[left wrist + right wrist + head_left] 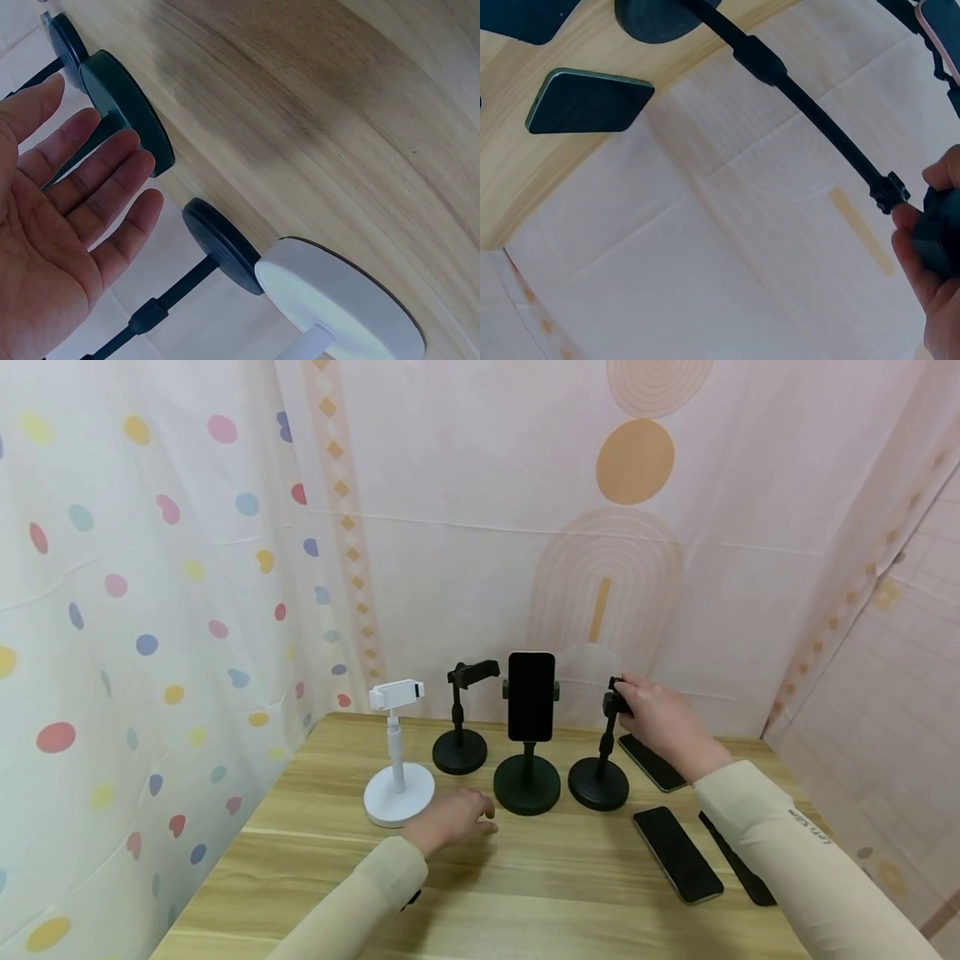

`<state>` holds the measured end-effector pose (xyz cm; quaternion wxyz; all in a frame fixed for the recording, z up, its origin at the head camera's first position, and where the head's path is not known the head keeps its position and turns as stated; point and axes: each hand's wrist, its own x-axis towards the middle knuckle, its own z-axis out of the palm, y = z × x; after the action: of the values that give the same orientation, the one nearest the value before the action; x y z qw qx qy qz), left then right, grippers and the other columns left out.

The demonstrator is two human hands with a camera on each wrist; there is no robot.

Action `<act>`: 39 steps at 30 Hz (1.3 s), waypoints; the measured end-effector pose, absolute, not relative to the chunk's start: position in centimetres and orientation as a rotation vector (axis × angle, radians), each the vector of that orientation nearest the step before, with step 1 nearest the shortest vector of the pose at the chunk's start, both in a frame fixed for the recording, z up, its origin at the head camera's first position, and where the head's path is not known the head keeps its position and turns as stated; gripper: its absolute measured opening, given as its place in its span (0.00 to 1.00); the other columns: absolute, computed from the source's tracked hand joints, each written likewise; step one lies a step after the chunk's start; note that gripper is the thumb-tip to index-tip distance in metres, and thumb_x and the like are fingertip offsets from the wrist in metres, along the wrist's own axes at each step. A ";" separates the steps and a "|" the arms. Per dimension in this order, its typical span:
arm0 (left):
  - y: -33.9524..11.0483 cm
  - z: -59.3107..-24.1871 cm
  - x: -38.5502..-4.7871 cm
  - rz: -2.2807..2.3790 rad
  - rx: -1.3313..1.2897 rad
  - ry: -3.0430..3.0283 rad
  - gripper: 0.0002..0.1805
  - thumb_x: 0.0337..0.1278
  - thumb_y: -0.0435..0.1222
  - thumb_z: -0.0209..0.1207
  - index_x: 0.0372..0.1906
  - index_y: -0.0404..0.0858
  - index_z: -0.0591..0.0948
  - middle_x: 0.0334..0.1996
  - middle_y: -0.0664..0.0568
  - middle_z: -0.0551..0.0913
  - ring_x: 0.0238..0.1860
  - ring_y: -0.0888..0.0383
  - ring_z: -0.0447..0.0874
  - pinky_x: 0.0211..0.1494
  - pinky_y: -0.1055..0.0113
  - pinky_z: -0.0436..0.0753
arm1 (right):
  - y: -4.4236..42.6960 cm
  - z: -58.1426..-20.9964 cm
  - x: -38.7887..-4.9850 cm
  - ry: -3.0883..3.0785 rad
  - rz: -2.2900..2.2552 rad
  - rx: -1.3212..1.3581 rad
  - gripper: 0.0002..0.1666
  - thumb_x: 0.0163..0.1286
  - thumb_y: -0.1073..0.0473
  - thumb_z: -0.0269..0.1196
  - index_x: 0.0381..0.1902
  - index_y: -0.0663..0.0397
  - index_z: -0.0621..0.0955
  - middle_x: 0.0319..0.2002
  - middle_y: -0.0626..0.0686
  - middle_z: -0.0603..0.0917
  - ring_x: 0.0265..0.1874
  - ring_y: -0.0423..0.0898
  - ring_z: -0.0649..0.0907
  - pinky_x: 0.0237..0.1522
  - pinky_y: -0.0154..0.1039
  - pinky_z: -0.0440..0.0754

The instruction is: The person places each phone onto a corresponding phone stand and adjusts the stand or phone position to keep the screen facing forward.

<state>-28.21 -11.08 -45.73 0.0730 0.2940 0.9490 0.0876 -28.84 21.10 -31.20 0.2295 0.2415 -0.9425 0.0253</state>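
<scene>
My right hand grips the clamp head of a black phone stand standing on the right side of the table. In the right wrist view the thumb and fingers close round the black clamp. My left hand hovers low over the table in front of the white phone stand, holding nothing. Its fingers are relaxed and spread in the left wrist view. Between the hands, a dark green phone stand carries an upright phone. A second black phone stand is farther back.
Three dark phones lie on the wooden table at the right: one phone behind the right forearm, another phone nearer, and a third phone partly under the sleeve. Patterned curtains hang behind and beside the table.
</scene>
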 end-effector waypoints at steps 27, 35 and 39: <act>-11.2 -45.5 -28.2 0.277 0.938 2.844 0.13 0.65 0.44 0.63 0.45 0.40 0.86 0.41 0.52 0.84 0.42 0.56 0.80 0.48 0.58 0.80 | 20.8 -29.0 -29.6 -2.671 0.072 0.710 0.17 0.61 0.68 0.67 0.49 0.69 0.82 0.56 0.71 0.78 0.45 0.66 0.84 0.46 0.57 0.81; -10.9 -45.5 -27.8 0.283 0.957 2.840 0.12 0.64 0.44 0.64 0.44 0.40 0.86 0.40 0.52 0.84 0.40 0.56 0.80 0.47 0.59 0.80 | 21.3 -29.7 -29.1 -2.694 0.135 0.694 0.28 0.63 0.67 0.68 0.60 0.73 0.75 0.59 0.72 0.77 0.52 0.68 0.80 0.51 0.59 0.78; -10.8 -45.8 -27.8 0.276 0.945 2.843 0.13 0.65 0.45 0.63 0.45 0.41 0.86 0.42 0.53 0.84 0.42 0.56 0.81 0.48 0.60 0.80 | 21.7 -30.1 -28.8 -2.699 0.187 0.667 0.36 0.64 0.66 0.68 0.66 0.74 0.68 0.62 0.72 0.73 0.56 0.68 0.77 0.55 0.60 0.76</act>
<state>-27.75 -10.79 -45.76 0.0664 0.3135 0.9428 0.0915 -28.76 21.66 -30.12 0.1765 0.2354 -0.9534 0.0661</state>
